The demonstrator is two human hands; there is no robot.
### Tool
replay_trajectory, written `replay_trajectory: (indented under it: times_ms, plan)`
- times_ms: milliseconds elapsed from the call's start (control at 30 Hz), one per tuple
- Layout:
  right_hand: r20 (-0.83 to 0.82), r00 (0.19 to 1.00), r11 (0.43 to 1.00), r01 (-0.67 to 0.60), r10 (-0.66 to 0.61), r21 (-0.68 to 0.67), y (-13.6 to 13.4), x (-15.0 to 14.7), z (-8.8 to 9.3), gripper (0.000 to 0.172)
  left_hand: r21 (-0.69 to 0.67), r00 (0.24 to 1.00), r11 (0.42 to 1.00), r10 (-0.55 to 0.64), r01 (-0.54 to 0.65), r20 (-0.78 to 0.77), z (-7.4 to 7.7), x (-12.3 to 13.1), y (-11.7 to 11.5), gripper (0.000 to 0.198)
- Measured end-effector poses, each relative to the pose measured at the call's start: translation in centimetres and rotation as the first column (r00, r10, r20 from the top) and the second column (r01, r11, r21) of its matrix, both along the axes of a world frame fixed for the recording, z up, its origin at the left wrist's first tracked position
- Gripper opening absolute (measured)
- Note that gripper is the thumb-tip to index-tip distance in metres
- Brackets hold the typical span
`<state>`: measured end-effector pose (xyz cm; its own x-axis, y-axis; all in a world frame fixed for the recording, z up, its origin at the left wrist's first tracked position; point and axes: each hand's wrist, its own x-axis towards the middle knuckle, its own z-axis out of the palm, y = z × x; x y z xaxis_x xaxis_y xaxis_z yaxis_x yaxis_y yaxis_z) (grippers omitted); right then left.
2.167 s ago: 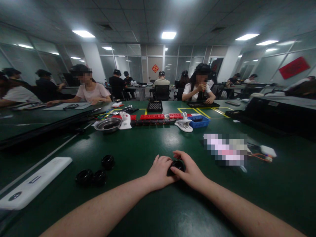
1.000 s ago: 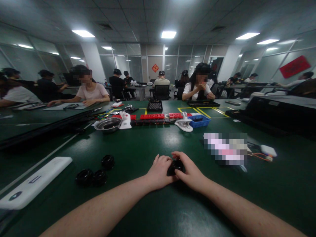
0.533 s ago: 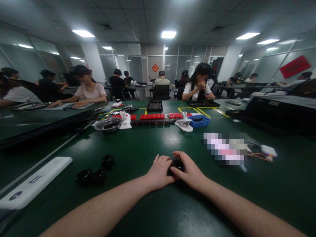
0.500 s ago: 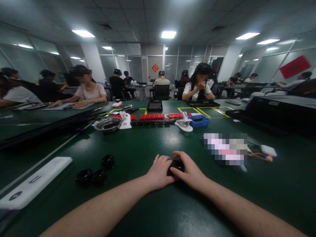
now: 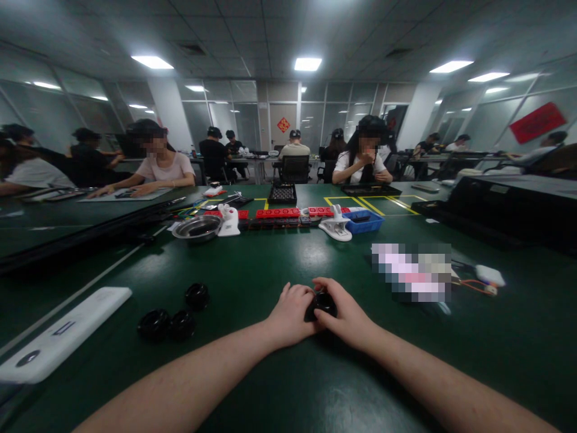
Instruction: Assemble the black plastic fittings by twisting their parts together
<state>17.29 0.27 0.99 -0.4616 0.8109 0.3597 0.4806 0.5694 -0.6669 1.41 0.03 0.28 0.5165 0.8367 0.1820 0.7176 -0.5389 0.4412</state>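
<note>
Black round piece (image 5: pixel 327 307), part-hidden by left hand (image 5: pixel 292 314) and right hand (image 5: pixel 348 314).

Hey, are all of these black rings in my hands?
No, three black rings lie on the green table, left of the left hand.

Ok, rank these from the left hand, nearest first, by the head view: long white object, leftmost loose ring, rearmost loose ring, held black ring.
1. Held black ring, just right of the left hand.
2. Rearmost loose ring, left of that hand.
3. Leftmost loose ring, farther left.
4. Long white object, far left.
</note>
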Motion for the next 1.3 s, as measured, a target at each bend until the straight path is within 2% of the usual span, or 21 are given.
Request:
replay_trajectory:
  times_ms: [233,467,767,1033,1300]
  plan:
    - [0.001,0.997,0.997,0.074,-0.074,-0.012,0.27,0.03,0.06,0.045,-0.005,1.000,1.000,-0.005,0.005,0.010,0.30,0.03,-0.16,0.036]
    - [-0.040,0.998,0.999,-0.053,0.052,-0.010,-0.07,0.11,0.06,0.053,-0.016,1.000,1.000,0.010,-0.010,0.007,-0.07,-0.01,-0.01,0.047]
    - [-0.007,0.998,0.998,0.067,-0.067,-0.021,0.32,0.06,0.04,0.046,-0.003,1.000,1.000,0.000,0.001,0.014,0.27,0.06,-0.09,0.036]
    - [-0.048,0.997,0.998,-0.053,0.052,-0.017,-0.09,0.14,0.19,0.053,-0.027,1.000,1.000,0.011,-0.011,0.001,0.08,0.01,0.02,0.046]
    - [-0.015,0.997,0.997,0.073,-0.073,0.002,0.26,0.00,0.04,0.042,-0.012,1.000,1.000,0.006,-0.006,0.015,0.23,0.11,-0.11,0.037]
